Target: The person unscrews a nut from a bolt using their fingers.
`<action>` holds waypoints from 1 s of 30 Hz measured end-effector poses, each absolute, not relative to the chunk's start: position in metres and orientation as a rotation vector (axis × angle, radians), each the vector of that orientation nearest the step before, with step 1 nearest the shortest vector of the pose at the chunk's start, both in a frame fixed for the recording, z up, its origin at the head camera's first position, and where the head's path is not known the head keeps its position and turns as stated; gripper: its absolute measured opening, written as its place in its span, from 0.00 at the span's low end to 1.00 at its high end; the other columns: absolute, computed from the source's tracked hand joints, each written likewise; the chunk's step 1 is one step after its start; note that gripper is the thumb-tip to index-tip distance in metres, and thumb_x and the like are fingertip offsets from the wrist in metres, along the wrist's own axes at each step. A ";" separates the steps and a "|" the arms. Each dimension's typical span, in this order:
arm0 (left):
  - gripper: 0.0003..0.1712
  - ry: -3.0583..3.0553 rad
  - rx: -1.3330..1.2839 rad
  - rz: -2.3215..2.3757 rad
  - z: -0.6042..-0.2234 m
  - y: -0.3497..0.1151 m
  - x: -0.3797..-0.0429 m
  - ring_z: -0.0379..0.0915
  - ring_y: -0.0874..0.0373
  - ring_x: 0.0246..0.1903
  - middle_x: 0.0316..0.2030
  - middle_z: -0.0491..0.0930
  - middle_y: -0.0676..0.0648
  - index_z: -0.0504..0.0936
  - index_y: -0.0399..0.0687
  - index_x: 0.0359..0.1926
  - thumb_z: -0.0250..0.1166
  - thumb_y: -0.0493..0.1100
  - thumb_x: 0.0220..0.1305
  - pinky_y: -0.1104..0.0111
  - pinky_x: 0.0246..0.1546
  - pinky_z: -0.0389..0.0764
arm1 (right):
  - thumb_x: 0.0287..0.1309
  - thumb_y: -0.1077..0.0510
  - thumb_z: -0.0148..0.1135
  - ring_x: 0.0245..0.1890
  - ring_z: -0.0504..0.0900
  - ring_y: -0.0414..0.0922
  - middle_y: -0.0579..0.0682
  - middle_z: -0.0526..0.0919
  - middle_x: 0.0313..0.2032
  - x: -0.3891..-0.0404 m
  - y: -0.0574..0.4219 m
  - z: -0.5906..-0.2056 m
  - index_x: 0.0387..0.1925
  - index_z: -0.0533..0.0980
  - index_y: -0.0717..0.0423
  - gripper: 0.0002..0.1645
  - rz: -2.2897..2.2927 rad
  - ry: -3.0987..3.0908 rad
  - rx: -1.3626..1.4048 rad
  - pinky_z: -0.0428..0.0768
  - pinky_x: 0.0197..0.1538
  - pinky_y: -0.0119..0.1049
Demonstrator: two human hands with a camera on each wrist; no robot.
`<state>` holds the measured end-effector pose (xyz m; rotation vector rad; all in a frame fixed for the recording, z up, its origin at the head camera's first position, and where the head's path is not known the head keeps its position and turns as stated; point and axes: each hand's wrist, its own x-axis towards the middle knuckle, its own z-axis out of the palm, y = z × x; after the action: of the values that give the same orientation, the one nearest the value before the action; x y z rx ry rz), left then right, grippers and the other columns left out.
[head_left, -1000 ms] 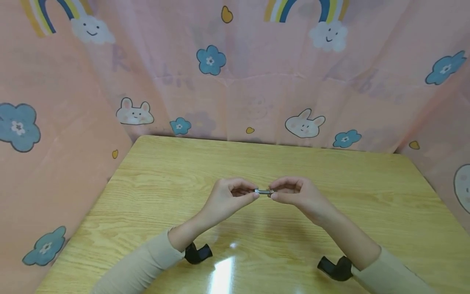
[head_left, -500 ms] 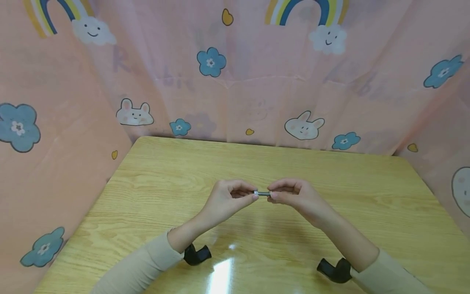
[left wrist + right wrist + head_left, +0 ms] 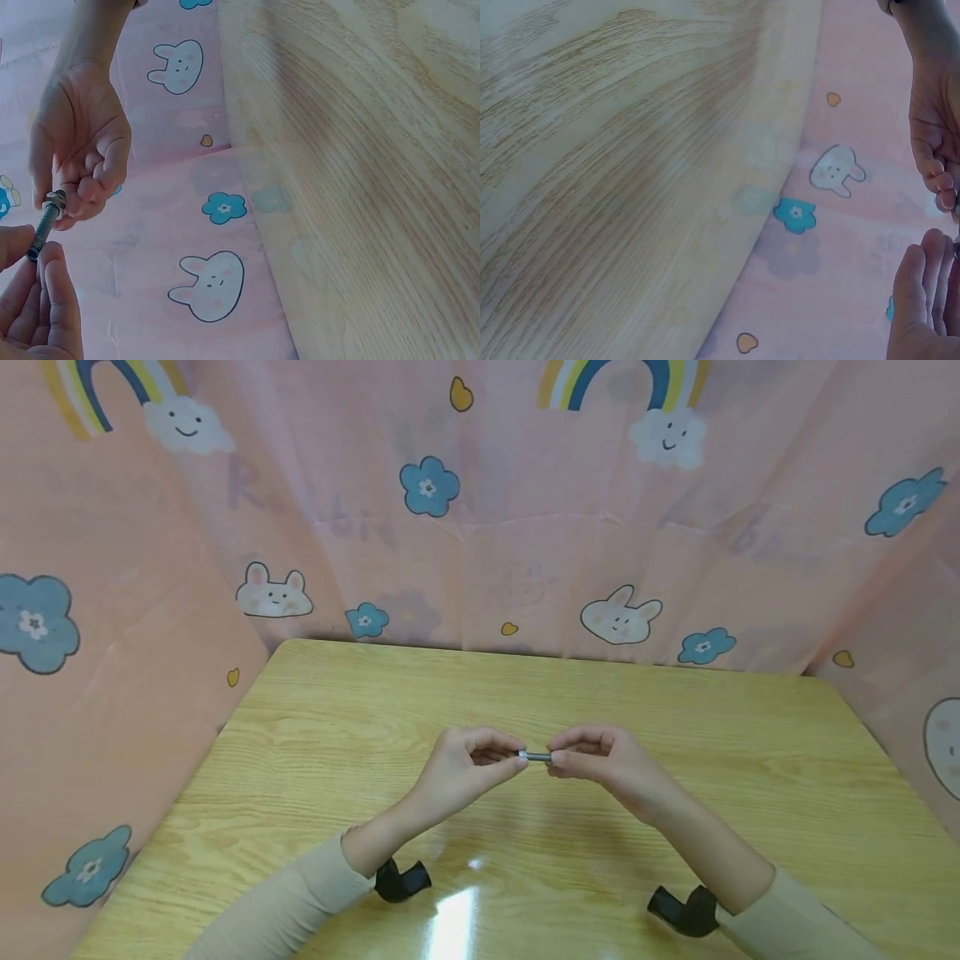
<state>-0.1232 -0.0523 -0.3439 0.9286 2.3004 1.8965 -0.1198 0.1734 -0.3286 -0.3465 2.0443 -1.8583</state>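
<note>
Two-handed work on a bolt (image 3: 539, 757), held level or nearly so above the surface (image 3: 360, 710). To the bolt's near left, below it, a dark fitting (image 3: 403, 881) adjoins the sleeve. Left of the bolt and touching it, the left hand (image 3: 459, 767) pinches its left end, fingers closed to the bolt's thickness. At the bolt's right end sits what looks like a nut (image 3: 55, 201). Right of the bolt, the right hand (image 3: 618, 762) pinches that end, fingers nearly together. The step in hand is probably threading or turning the nut; the next move would call for a steady left grip, aligned axis and small right-finger turns.
</note>
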 end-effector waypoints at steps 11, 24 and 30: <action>0.08 2.310 0.912 1.887 -0.345 -0.052 -0.122 0.79 0.61 0.31 0.34 0.83 0.46 0.84 0.39 0.38 0.66 0.38 0.58 0.68 0.33 0.82 | 0.65 0.58 0.54 0.37 0.83 0.44 0.50 0.81 0.35 -0.117 0.171 -0.329 0.43 0.76 0.63 0.12 -1.893 1.999 -0.348 0.79 0.48 0.38; 0.09 2.321 0.904 1.881 -0.345 -0.052 -0.122 0.79 0.61 0.32 0.34 0.83 0.46 0.84 0.38 0.38 0.66 0.38 0.58 0.68 0.35 0.82 | 0.64 0.57 0.56 0.38 0.83 0.44 0.51 0.81 0.36 -0.118 0.172 -0.328 0.45 0.74 0.67 0.15 -1.876 2.022 -0.370 0.79 0.48 0.38; 0.08 2.303 0.914 1.894 -0.343 -0.052 -0.123 0.79 0.61 0.32 0.34 0.83 0.45 0.84 0.38 0.38 0.66 0.38 0.58 0.67 0.34 0.82 | 0.59 0.62 0.61 0.39 0.82 0.43 0.48 0.82 0.37 -0.118 0.174 -0.330 0.42 0.76 0.60 0.09 -1.868 2.033 -0.393 0.79 0.48 0.36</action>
<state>-0.1226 -0.0520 -0.3425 0.9136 2.3026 1.8935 -0.1184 0.1741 -0.3295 -0.3927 2.0327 -1.8678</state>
